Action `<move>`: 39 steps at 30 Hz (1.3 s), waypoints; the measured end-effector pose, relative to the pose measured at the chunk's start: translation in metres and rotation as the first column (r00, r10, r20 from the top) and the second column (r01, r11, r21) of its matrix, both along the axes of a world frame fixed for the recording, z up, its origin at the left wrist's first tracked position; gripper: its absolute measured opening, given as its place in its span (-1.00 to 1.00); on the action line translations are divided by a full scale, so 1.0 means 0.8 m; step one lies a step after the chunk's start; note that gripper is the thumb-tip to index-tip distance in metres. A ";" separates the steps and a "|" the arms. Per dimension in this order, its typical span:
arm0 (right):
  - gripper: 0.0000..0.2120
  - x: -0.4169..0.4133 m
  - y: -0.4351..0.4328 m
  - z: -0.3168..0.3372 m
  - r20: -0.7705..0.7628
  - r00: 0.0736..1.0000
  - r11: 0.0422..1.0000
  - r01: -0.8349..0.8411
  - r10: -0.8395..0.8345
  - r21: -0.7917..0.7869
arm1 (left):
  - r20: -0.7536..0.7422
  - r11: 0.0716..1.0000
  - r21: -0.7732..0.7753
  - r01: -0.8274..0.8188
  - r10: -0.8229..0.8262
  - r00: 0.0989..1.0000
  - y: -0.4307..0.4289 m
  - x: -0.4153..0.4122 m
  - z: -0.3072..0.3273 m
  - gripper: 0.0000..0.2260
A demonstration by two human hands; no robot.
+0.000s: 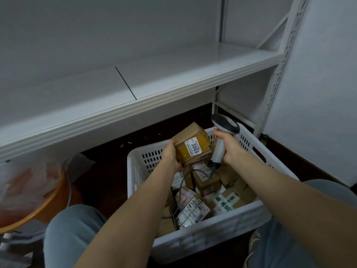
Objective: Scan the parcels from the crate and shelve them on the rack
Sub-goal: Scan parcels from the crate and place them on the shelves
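My left hand (171, 155) grips a brown cardboard parcel (190, 141) sealed with yellow tape and bearing a white label that reads 3003. It is held above the far end of a white slotted crate (212, 240). My right hand (229, 146) grips the handle of a grey and white barcode scanner (225, 125), whose head sits just right of the parcel. The scanner's grey cable trails down into the crate. Several labelled cardboard parcels (193, 211) lie in the crate. The white rack shelf (173, 74) runs above and behind the crate.
An orange basin (38, 207) with a plastic bag in it stands on the floor at the left. My knees in blue trousers flank the crate. A perforated white rack upright (280, 74) rises at the right, beside a white panel.
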State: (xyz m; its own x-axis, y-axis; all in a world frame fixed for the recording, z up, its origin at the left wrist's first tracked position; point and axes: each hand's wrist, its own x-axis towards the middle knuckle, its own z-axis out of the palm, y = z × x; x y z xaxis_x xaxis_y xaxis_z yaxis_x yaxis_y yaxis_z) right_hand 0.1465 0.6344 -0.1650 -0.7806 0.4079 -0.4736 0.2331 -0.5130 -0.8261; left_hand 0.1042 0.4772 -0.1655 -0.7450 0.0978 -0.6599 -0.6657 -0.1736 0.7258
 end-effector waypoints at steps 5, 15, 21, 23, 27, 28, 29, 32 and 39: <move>-0.77 0.011 -0.003 0.009 -0.015 0.996 0.996 -0.085 0.084 -0.028 | 0.013 0.996 0.085 -0.011 0.010 1.000 0.003 0.002 0.004 -0.71; -0.73 0.003 -0.012 0.043 -0.073 0.990 0.976 -0.107 0.123 0.191 | -0.026 0.975 -0.003 0.223 -0.223 0.974 0.008 0.014 0.033 -0.69; -0.70 0.007 -0.013 0.055 -0.067 0.984 0.952 -0.139 0.163 0.274 | 0.030 0.945 -0.078 0.319 -0.317 0.948 0.011 0.012 0.038 -0.28; -0.67 0.008 -0.012 0.054 -0.068 0.985 0.950 -0.132 0.157 0.282 | 0.052 0.935 -0.104 0.339 -0.336 0.941 0.009 0.010 0.039 -0.28; -0.63 0.009 -0.012 0.055 -0.064 0.985 0.945 -0.133 0.159 0.299 | 0.113 0.916 -0.040 0.399 -0.392 0.913 0.004 0.005 0.040 -0.34; -0.62 0.009 -0.012 0.055 -0.065 0.985 0.943 -0.131 0.158 0.305 | 0.121 0.908 -0.036 0.418 -0.411 0.904 0.003 0.005 0.041 -0.34; -0.60 0.009 -0.012 0.056 -0.067 0.985 0.941 -0.133 0.161 0.310 | 0.117 0.903 -0.021 0.428 -0.423 0.898 0.003 0.005 0.040 -0.33; -0.53 0.008 -0.014 0.055 -0.062 0.980 0.933 -0.161 0.191 0.321 | 0.116 0.904 0.003 0.427 -0.425 0.898 0.005 0.004 0.036 -0.21; -0.42 0.006 -0.012 0.030 -0.041 0.994 0.952 -0.085 0.102 0.294 | 0.145 0.973 0.012 0.230 -0.229 0.963 0.000 0.006 0.021 -0.45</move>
State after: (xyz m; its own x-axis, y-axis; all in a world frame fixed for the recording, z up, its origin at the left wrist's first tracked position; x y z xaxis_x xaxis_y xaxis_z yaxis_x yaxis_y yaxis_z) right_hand 0.1509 0.6251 -0.1410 -0.8433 0.4457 -0.3003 0.2184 -0.2263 -0.9493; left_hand 0.1087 0.4774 -0.1488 -0.5999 0.2518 -0.7594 -0.7848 -0.0009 0.6197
